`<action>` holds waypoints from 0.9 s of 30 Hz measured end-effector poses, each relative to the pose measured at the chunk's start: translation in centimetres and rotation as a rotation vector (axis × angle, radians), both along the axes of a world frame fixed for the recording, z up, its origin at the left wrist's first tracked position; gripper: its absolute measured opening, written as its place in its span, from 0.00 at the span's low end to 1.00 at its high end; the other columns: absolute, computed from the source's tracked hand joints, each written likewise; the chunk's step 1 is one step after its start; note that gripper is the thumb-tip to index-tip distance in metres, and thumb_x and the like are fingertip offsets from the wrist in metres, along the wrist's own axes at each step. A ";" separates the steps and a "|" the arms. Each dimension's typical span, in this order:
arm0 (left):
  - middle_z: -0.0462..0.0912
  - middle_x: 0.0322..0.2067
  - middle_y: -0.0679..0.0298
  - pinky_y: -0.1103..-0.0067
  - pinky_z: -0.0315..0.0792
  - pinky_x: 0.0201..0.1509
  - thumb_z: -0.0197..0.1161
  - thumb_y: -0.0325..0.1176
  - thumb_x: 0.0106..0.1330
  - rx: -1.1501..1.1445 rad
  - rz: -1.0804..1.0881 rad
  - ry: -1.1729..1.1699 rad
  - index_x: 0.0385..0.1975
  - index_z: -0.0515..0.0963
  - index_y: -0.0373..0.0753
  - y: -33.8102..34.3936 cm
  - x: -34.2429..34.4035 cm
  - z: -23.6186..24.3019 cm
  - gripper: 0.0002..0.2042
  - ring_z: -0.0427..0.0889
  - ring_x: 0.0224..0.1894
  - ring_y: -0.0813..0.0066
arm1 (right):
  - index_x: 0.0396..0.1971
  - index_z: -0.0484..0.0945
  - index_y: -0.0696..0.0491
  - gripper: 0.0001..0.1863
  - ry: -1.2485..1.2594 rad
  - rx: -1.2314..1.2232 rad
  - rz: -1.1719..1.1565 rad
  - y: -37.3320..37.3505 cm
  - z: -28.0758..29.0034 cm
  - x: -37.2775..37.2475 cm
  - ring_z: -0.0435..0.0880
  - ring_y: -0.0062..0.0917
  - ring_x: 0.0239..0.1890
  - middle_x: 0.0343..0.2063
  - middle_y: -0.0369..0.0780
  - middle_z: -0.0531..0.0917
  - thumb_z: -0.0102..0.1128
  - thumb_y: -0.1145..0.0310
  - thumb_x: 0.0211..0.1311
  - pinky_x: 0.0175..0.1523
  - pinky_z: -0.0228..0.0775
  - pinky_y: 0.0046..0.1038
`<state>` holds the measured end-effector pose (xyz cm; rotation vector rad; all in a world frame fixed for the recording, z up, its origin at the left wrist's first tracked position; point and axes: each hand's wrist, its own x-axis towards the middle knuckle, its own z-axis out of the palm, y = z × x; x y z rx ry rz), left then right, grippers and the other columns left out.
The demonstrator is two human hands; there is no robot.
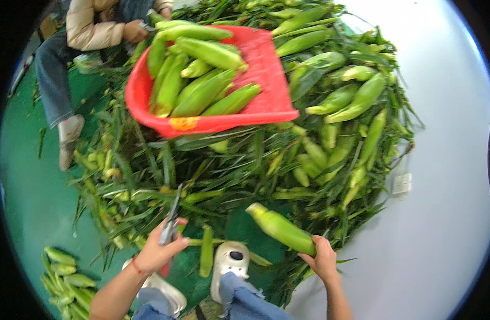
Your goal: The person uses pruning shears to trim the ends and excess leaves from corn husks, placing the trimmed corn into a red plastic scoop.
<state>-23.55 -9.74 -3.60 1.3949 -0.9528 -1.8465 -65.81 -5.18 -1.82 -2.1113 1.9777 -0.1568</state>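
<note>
My left hand [155, 252] is closed around a pair of pruning shears [171, 226]; the metal blades point up and away, and a bit of red handle shows below the hand. In my right hand [323, 258] is an ear of corn [281, 229] in its green husk, gripped by the near end. Its pale stem end points to the far left. The shears and this ear are well apart. Below and between my hands, a loose green husk piece [206, 250] lies beside my white shoe [231, 261].
A red plastic tub [213, 126] holding several husked-in ears rests on a wide heap of leaves and corn [239, 154]. More ears [69, 282] are piled at the lower left. Another person [95, 32] sits at the far left, a tool in hand. A pale wall [442, 160] borders the right.
</note>
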 end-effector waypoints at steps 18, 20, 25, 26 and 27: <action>0.69 0.43 0.68 0.82 0.60 0.55 0.74 0.36 0.49 -0.084 -0.205 0.303 0.51 0.66 0.37 -0.3 4.4 -1.6 0.30 0.65 0.48 0.81 | 0.55 0.64 0.54 0.26 -1.455 0.567 -0.380 -3.3 -2.7 18.6 0.71 0.35 0.56 0.52 0.44 0.72 0.61 0.64 0.58 0.58 0.65 0.37; 0.69 0.42 0.68 0.82 0.61 0.54 0.73 0.36 0.50 -0.115 -0.171 0.302 0.51 0.66 0.38 -0.1 4.4 -1.4 0.30 0.66 0.47 0.81 | 0.53 0.63 0.56 0.27 -1.852 0.759 -0.369 -2.6 -3.7 22.1 0.75 0.33 0.50 0.49 0.42 0.74 0.63 0.63 0.57 0.54 0.69 0.35; 0.71 0.39 0.68 0.82 0.66 0.49 0.67 0.34 0.57 -0.120 -0.045 0.030 0.53 0.64 0.39 1.2 4.4 -1.3 0.25 0.70 0.42 0.80 | 0.53 0.62 0.55 0.28 -1.818 0.745 -0.501 -5.8 -4.5 23.8 0.76 0.32 0.49 0.49 0.41 0.74 0.63 0.63 0.56 0.55 0.70 0.37; 0.72 0.39 0.68 0.81 0.66 0.48 0.65 0.32 0.58 -0.051 0.075 0.099 0.53 0.63 0.40 2.0 4.5 -1.4 0.25 0.71 0.42 0.80 | 0.53 0.62 0.55 0.29 -1.779 0.698 -0.539 -5.8 -4.4 23.6 0.76 0.32 0.50 0.49 0.41 0.74 0.64 0.61 0.55 0.55 0.69 0.39; 0.72 0.39 0.67 0.80 0.67 0.48 0.64 0.31 0.59 0.023 0.194 0.172 0.54 0.62 0.40 3.0 4.4 -1.6 0.25 0.71 0.41 0.79 | 0.53 0.62 0.54 0.30 -1.734 0.651 -0.581 -5.5 -4.2 23.3 0.76 0.32 0.50 0.49 0.41 0.74 0.64 0.60 0.54 0.55 0.69 0.40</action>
